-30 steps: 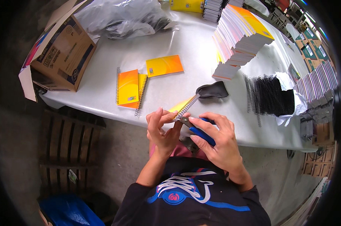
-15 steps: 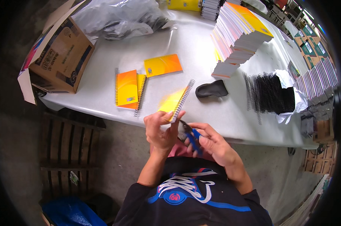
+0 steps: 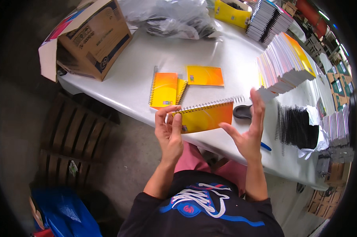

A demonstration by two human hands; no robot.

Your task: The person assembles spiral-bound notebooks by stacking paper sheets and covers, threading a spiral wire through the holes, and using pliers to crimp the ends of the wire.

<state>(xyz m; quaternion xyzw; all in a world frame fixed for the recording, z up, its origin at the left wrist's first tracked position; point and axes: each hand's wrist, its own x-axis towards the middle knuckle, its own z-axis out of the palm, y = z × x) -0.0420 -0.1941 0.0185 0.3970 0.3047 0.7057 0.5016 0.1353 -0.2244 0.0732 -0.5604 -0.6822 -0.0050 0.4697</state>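
A spiral notebook with a yellow-orange cover is raised above the table's front edge, its wire coil along the top. My left hand grips its left end, thumb on the cover. At the other end my right hand is spread, thumb tip close to the lower right corner; whether it touches, I cannot tell. A blue handle of the pliers pokes out beside my right wrist, the rest hidden. Behind the right fingers lies a dark, smooth curved object. More coil-bound notebooks and a yellow-orange pad lie farther back.
An open cardboard box and clear plastic bags stand at the back left. Tall stacks of notebook pages rise at the right, near a pile of black wire coils. A slatted wooden pallet is on the floor at left.
The notebook has turned from nearly edge-on to broad face up, coil on top. My right hand has let go of the blue-handled pliers and opened. The whole view has shifted.
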